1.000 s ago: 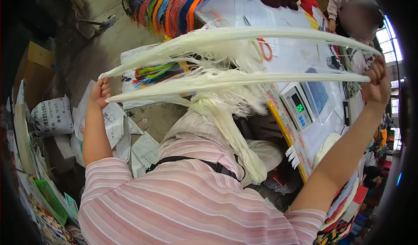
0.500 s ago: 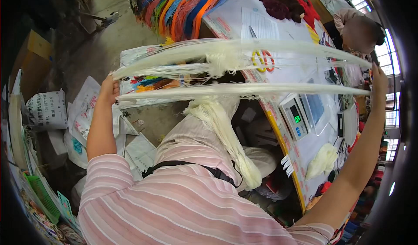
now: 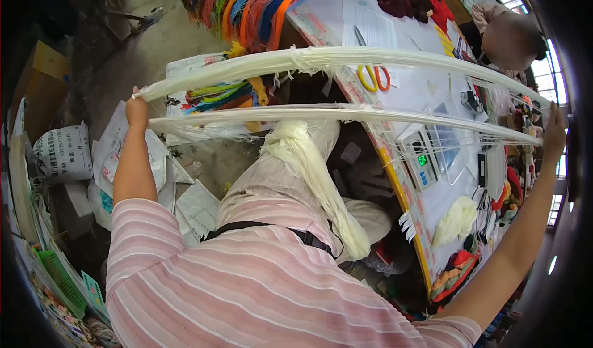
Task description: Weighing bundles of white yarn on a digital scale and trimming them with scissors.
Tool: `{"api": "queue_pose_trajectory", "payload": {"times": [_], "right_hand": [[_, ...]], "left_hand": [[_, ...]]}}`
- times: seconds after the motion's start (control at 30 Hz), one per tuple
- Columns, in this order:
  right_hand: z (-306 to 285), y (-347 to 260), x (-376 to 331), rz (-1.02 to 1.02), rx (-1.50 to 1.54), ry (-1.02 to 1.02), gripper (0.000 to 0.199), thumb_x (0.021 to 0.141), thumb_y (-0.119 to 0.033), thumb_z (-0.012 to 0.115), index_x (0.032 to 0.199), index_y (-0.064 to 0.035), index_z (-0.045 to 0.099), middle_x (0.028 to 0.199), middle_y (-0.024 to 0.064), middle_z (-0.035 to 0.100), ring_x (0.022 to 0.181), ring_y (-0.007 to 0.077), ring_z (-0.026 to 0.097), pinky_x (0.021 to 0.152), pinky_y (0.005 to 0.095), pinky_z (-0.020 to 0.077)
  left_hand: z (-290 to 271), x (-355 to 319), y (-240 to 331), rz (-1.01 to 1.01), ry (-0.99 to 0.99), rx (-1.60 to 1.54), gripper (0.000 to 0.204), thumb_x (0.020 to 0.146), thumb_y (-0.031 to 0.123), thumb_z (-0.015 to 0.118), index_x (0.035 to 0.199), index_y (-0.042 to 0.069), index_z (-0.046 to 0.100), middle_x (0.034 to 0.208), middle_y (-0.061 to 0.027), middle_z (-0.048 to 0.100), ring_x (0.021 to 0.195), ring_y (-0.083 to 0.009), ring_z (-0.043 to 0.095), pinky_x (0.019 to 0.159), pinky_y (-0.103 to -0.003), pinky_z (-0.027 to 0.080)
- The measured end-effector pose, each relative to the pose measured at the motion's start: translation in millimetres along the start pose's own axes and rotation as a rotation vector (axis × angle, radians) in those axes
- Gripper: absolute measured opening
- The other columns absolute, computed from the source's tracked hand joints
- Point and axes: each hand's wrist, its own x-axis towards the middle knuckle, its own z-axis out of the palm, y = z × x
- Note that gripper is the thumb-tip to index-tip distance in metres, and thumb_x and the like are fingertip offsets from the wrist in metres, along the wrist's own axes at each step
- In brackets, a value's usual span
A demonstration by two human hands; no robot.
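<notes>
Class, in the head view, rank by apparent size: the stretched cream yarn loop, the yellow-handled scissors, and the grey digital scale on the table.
1. Stretched cream yarn loop
2. Grey digital scale
3. Yellow-handled scissors

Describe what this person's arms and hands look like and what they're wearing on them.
Both arms are bare from the upper arm down; short sleeves of a pink and white striped top end above the elbows. The left hand and right hand are bare, with no gloves. No watch or bracelet shows on the left wrist; the right wrist sits at the dark rim of the picture, too dim to tell. A thin black strap crosses the top.
</notes>
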Motion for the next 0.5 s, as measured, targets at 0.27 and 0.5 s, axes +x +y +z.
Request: {"api": "queue_pose_trajectory", "payload": {"times": [0.27, 0.5], "right_hand": [[-4.5, -32.6, -22.7, 0.573, 0.580, -0.361, 0.038, 0.094, -0.036, 0.048, 0.114, -0.0050, 0.060, 0.066, 0.0040, 0.057, 0.056, 0.0150, 0.051, 0.063, 0.0236, 0.0452], [-127.5, -200.9, -24.2, 1.530, 1.901, -0.429, 0.023, 0.093, -0.028, 0.055, 0.084, -0.0067, 0.052, 0.051, -0.0073, 0.028, 0.040, 0.0027, 0.019, 0.035, 0.0206, 0.0149]], "left_hand": [[-11.7, 5.1, 32.5, -0.605, -0.616, -0.986, 0.027, 0.091, 0.033, 0.047, 0.068, 0.020, 0.050, 0.051, 0.0083, 0.027, 0.040, -0.0069, 0.020, 0.043, -0.026, 0.027], [-47.2, -62.6, 62.1, -0.237, -1.401, -1.762, 0.043, 0.086, 0.033, 0.050, 0.113, 0.000, 0.054, 0.054, 0.0076, 0.027, 0.042, -0.0069, 0.022, 0.052, -0.027, 0.027]]}}
